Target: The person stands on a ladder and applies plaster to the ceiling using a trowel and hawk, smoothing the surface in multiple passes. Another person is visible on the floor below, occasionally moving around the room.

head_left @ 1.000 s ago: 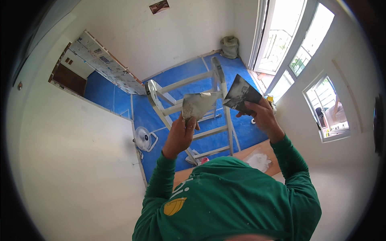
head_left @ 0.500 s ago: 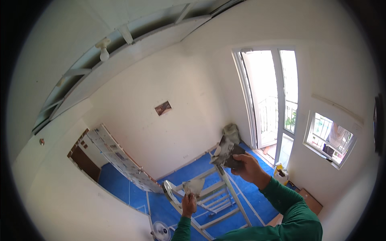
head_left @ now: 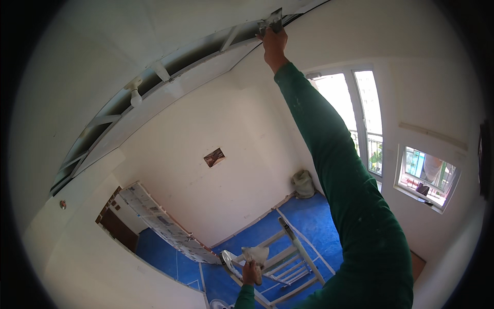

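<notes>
High up, my right hand [head_left: 274,45] is closed around a putty-smeared broad scraper [head_left: 276,21], its blade at the edge of the white ceiling panel [head_left: 170,26]. Whether the blade touches the panel I cannot tell. My right arm, in a green sleeve, stretches up across the view. Low in the middle, my left hand [head_left: 250,273] grips the handle of a putty knife [head_left: 256,254] with a wide, pale-coated blade. Behind and beneath it stands a metal stepladder [head_left: 282,256].
A bulb [head_left: 136,98] hangs by the open ceiling recess [head_left: 190,64]. Blue sheeting [head_left: 216,283] covers the floor. A covered door [head_left: 164,221] stands ajar at left. A sack [head_left: 303,184] sits in the far corner, near a glass door [head_left: 368,118]. Beyond the small window [head_left: 427,177] a person is partly visible.
My right hand has risen from above the ladder to the ceiling edge with the broad scraper. My left hand stays low with the putty knife, and the view has shifted slightly.
</notes>
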The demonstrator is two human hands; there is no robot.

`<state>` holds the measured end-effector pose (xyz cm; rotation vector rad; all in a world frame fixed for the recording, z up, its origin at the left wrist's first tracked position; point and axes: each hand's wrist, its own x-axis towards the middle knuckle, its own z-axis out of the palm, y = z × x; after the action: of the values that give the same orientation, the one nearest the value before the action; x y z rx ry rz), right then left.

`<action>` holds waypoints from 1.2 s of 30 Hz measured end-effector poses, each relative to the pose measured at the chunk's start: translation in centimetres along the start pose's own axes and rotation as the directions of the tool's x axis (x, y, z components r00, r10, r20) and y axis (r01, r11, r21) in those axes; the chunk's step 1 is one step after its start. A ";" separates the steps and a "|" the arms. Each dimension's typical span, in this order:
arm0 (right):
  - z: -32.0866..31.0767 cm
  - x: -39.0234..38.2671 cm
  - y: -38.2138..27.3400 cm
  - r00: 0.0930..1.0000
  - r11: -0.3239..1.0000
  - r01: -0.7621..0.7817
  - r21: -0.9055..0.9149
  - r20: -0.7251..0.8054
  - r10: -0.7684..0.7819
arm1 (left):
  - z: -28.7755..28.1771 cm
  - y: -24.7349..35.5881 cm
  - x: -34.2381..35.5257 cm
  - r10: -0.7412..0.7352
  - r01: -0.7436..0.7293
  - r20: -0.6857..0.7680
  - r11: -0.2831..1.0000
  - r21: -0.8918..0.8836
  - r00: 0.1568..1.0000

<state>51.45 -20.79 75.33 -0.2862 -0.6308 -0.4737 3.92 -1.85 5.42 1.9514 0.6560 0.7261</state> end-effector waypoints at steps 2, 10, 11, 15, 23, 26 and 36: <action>2.3 3.8 1.1 0.990 0.987 0.120 -0.110 -0.060 -0.127 | -0.1 0.4 0.0 0.008 -0.008 -0.002 1.000 0.016 1.000; 7.2 6.6 1.2 0.973 0.968 0.192 -0.161 -0.094 -0.209 | 0.0 1.5 -0.2 0.047 -0.046 -0.023 0.996 0.073 0.999; 8.1 5.9 0.7 0.984 0.985 0.144 -0.093 -0.095 -0.152 | 0.0 1.5 -0.2 0.035 -0.034 -0.022 0.997 0.071 0.999; 8.3 3.9 0.1 0.991 0.963 0.076 -0.260 -0.086 -0.101 | 0.2 1.0 -0.1 0.035 -0.033 -0.036 0.998 0.046 0.999; 4.5 7.6 1.7 0.980 0.943 0.149 -0.297 -0.083 -0.181 | 0.3 -0.3 0.3 0.048 -0.044 -0.025 0.989 0.139 0.999; 6.0 6.9 -0.7 1.000 0.997 0.002 -0.081 -0.005 -0.002 | 0.2 -0.9 0.4 0.011 -0.009 -0.023 0.995 0.097 1.000; 3.4 3.0 -0.4 0.996 0.999 -0.040 -0.029 0.080 0.042 | -0.3 -3.8 0.5 0.214 -0.221 0.059 0.917 0.333 0.975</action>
<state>51.71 -20.86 79.88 -0.3450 -0.6966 -0.4329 3.43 0.32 2.27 2.3748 0.5850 0.7647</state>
